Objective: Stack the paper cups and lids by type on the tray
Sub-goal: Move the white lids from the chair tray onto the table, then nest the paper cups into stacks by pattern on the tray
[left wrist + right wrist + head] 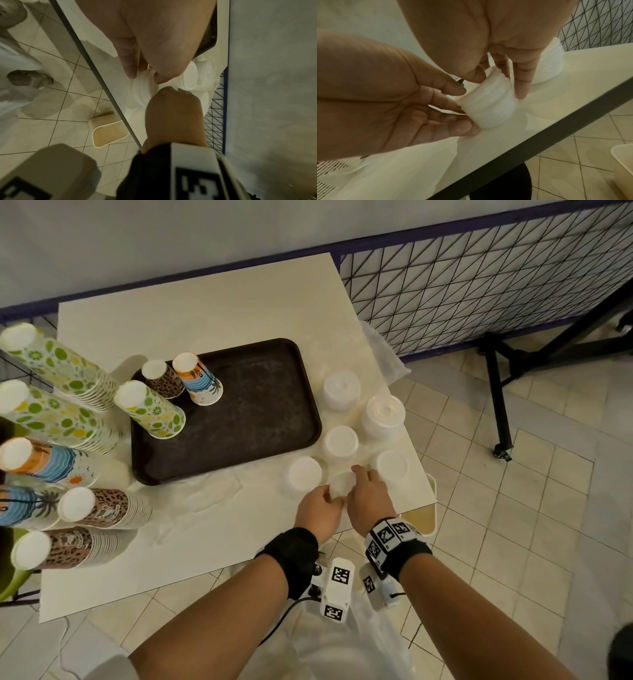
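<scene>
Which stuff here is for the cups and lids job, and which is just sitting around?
For the job: brown tray; three cups on the tray; lid stacks on the table; lid stack held by both hands; cup stacks on the left.

Just lying about: wire fence; floor bin.

A dark brown tray (239, 412) carries three upturned paper cups (164, 405) at its left end. Beside its right edge, white lid stacks (340, 390) stand on the table; one stack (488, 102) lies tilted.
</scene>
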A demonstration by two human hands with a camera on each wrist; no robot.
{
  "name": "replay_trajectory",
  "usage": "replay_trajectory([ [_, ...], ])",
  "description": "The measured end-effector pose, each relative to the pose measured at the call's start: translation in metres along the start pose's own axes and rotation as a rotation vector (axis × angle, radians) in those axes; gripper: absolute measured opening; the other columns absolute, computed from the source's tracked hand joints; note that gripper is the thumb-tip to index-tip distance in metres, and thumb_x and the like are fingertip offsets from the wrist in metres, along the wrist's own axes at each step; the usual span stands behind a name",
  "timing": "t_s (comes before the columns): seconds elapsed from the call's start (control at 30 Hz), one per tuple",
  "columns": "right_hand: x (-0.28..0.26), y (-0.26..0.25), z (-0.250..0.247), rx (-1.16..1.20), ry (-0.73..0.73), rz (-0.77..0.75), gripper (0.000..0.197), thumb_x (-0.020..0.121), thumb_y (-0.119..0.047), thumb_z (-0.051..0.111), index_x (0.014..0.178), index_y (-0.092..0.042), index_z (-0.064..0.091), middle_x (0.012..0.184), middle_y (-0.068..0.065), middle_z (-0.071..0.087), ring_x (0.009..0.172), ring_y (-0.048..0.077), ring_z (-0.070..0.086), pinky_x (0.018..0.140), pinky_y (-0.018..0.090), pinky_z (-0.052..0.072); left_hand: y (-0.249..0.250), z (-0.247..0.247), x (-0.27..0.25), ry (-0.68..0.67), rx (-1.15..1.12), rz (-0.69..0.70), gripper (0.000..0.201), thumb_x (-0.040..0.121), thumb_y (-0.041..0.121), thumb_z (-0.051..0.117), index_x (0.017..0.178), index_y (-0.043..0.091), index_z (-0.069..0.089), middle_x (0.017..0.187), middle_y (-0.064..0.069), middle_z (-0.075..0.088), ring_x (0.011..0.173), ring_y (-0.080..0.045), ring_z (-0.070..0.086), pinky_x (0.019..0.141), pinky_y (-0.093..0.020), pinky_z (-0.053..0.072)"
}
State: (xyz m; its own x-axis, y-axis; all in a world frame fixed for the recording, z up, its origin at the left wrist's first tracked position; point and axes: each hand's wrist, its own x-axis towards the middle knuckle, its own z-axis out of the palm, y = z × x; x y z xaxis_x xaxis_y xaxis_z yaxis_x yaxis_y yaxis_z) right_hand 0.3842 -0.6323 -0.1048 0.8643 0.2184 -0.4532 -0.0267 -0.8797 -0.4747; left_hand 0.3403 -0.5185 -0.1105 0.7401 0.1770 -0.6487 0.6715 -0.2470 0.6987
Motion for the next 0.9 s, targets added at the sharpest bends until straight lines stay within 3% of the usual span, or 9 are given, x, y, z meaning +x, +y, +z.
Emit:
replay_trajectory([
  [0.13, 0.003, 0.001, 0.003, -0.057, -0.014, -0.007, 0.066, 0.093, -0.005, 0.057, 0.152, -0.012, 0.029, 0.145, 0.016, 0.039, 0.126, 0.036, 0.045, 0.109, 0.04, 0.038, 0.0, -0.002, -0.002, -0.014, -0.009, -0.005, 0.016, 0.099, 0.025, 0.055, 0.103, 0.02, 0.07, 0.101, 0.002, 0.074, 0.099, -0.021, 0.07, 0.094, -0.042, 0.058],
  [0.33, -0.001, -0.001, 0.001, -0.163, 0.024, -0.091, 0.067, 0.093, -0.007, 0.057, 0.152, -0.009, 0.027, 0.145, 0.015, 0.041, 0.126, 0.034, 0.045, 0.107, 0.04, 0.042, 0.003, -0.006, -0.006, -0.024, 0.062, 0.013, 0.018, 0.098, 0.021, 0.057, 0.08, 0.018, 0.058, 0.081, 0.002, 0.064, 0.081, -0.019, 0.06, 0.073, -0.032, 0.045],
  [0.43, -0.006, -0.002, -0.004, -0.181, 0.053, -0.121, 0.065, 0.094, -0.012, 0.055, 0.152, -0.007, 0.027, 0.143, 0.015, 0.042, 0.12, 0.034, 0.047, 0.103, 0.041, 0.045, 0.009, -0.014, -0.01, -0.047, 0.107, 0.002, 0.019, 0.1, 0.025, 0.056, 0.08, 0.022, 0.056, 0.081, 0.006, 0.06, 0.085, -0.018, 0.058, 0.072, -0.028, 0.042],
  [0.5, -0.012, -0.005, -0.009, -0.202, 0.096, -0.163, 0.06, 0.093, -0.011, 0.053, 0.149, -0.007, 0.033, 0.138, 0.014, 0.045, 0.114, 0.033, 0.048, 0.097, 0.042, 0.047, 0.012, -0.023, -0.014, -0.067, 0.179, 0.008, 0.02, 0.102, 0.029, 0.056, 0.082, 0.028, 0.052, 0.085, 0.011, 0.055, 0.093, -0.016, 0.054, 0.083, -0.025, 0.041],
  [0.57, -0.015, -0.006, -0.017, -0.236, 0.171, -0.216, 0.052, 0.089, -0.009, 0.053, 0.141, -0.008, 0.046, 0.134, 0.014, 0.049, 0.111, 0.035, 0.049, 0.093, 0.043, 0.049, 0.012, -0.036, -0.018, -0.117, 0.258, -0.004, 0.01, 0.101, 0.035, 0.058, 0.103, 0.026, 0.063, 0.105, 0.004, 0.063, 0.108, -0.019, 0.058, 0.094, -0.025, 0.039],
  [0.63, -0.018, -0.01, -0.025, -0.252, 0.287, -0.299, 0.043, 0.084, -0.007, 0.056, 0.126, -0.01, 0.061, 0.128, 0.014, 0.053, 0.11, 0.037, 0.049, 0.09, 0.046, 0.05, 0.013, -0.057, -0.025, -0.126, 0.326, -0.004, 0.044, 0.098, 0.042, 0.06, 0.137, 0.021, 0.061, 0.135, -0.001, 0.065, 0.124, -0.02, 0.061, 0.105, -0.026, 0.041],
  [0.67, -0.018, -0.013, -0.029, -0.241, 0.341, -0.351, 0.037, 0.083, -0.006, 0.058, 0.119, -0.012, 0.065, 0.125, 0.014, 0.055, 0.11, 0.037, 0.048, 0.09, 0.047, 0.049, 0.014, -0.071, -0.028, -0.119, 0.333, -0.01, 0.048, 0.097, 0.045, 0.06, 0.14, 0.023, 0.06, 0.136, 0.0, 0.067, 0.122, -0.019, 0.063, 0.108, -0.03, 0.046],
  [0.8, -0.02, -0.04, -0.044, -0.115, 0.409, -0.542, 0.027, 0.082, 0.0, 0.065, 0.103, -0.015, 0.071, 0.113, 0.007, 0.057, 0.104, 0.033, 0.047, 0.091, 0.045, 0.048, 0.015, -0.136, -0.057, -0.059, 0.309, 0.09, 0.026, 0.099, 0.04, 0.06, 0.118, 0.027, 0.071, 0.102, 0.008, 0.077, 0.092, -0.008, 0.071, 0.084, -0.026, 0.054],
  [0.9, -0.017, -0.073, -0.046, 0.009, 0.302, -0.689, 0.021, 0.084, -0.001, 0.065, 0.099, -0.015, 0.07, 0.106, 0.002, 0.058, 0.099, 0.027, 0.052, 0.087, 0.041, 0.049, 0.007, -0.181, -0.088, 0.08, 0.28, 0.14, 0.016, 0.098, 0.035, 0.062, 0.106, 0.032, 0.075, 0.092, 0.011, 0.078, 0.082, -0.004, 0.072, 0.074, -0.019, 0.05],
])
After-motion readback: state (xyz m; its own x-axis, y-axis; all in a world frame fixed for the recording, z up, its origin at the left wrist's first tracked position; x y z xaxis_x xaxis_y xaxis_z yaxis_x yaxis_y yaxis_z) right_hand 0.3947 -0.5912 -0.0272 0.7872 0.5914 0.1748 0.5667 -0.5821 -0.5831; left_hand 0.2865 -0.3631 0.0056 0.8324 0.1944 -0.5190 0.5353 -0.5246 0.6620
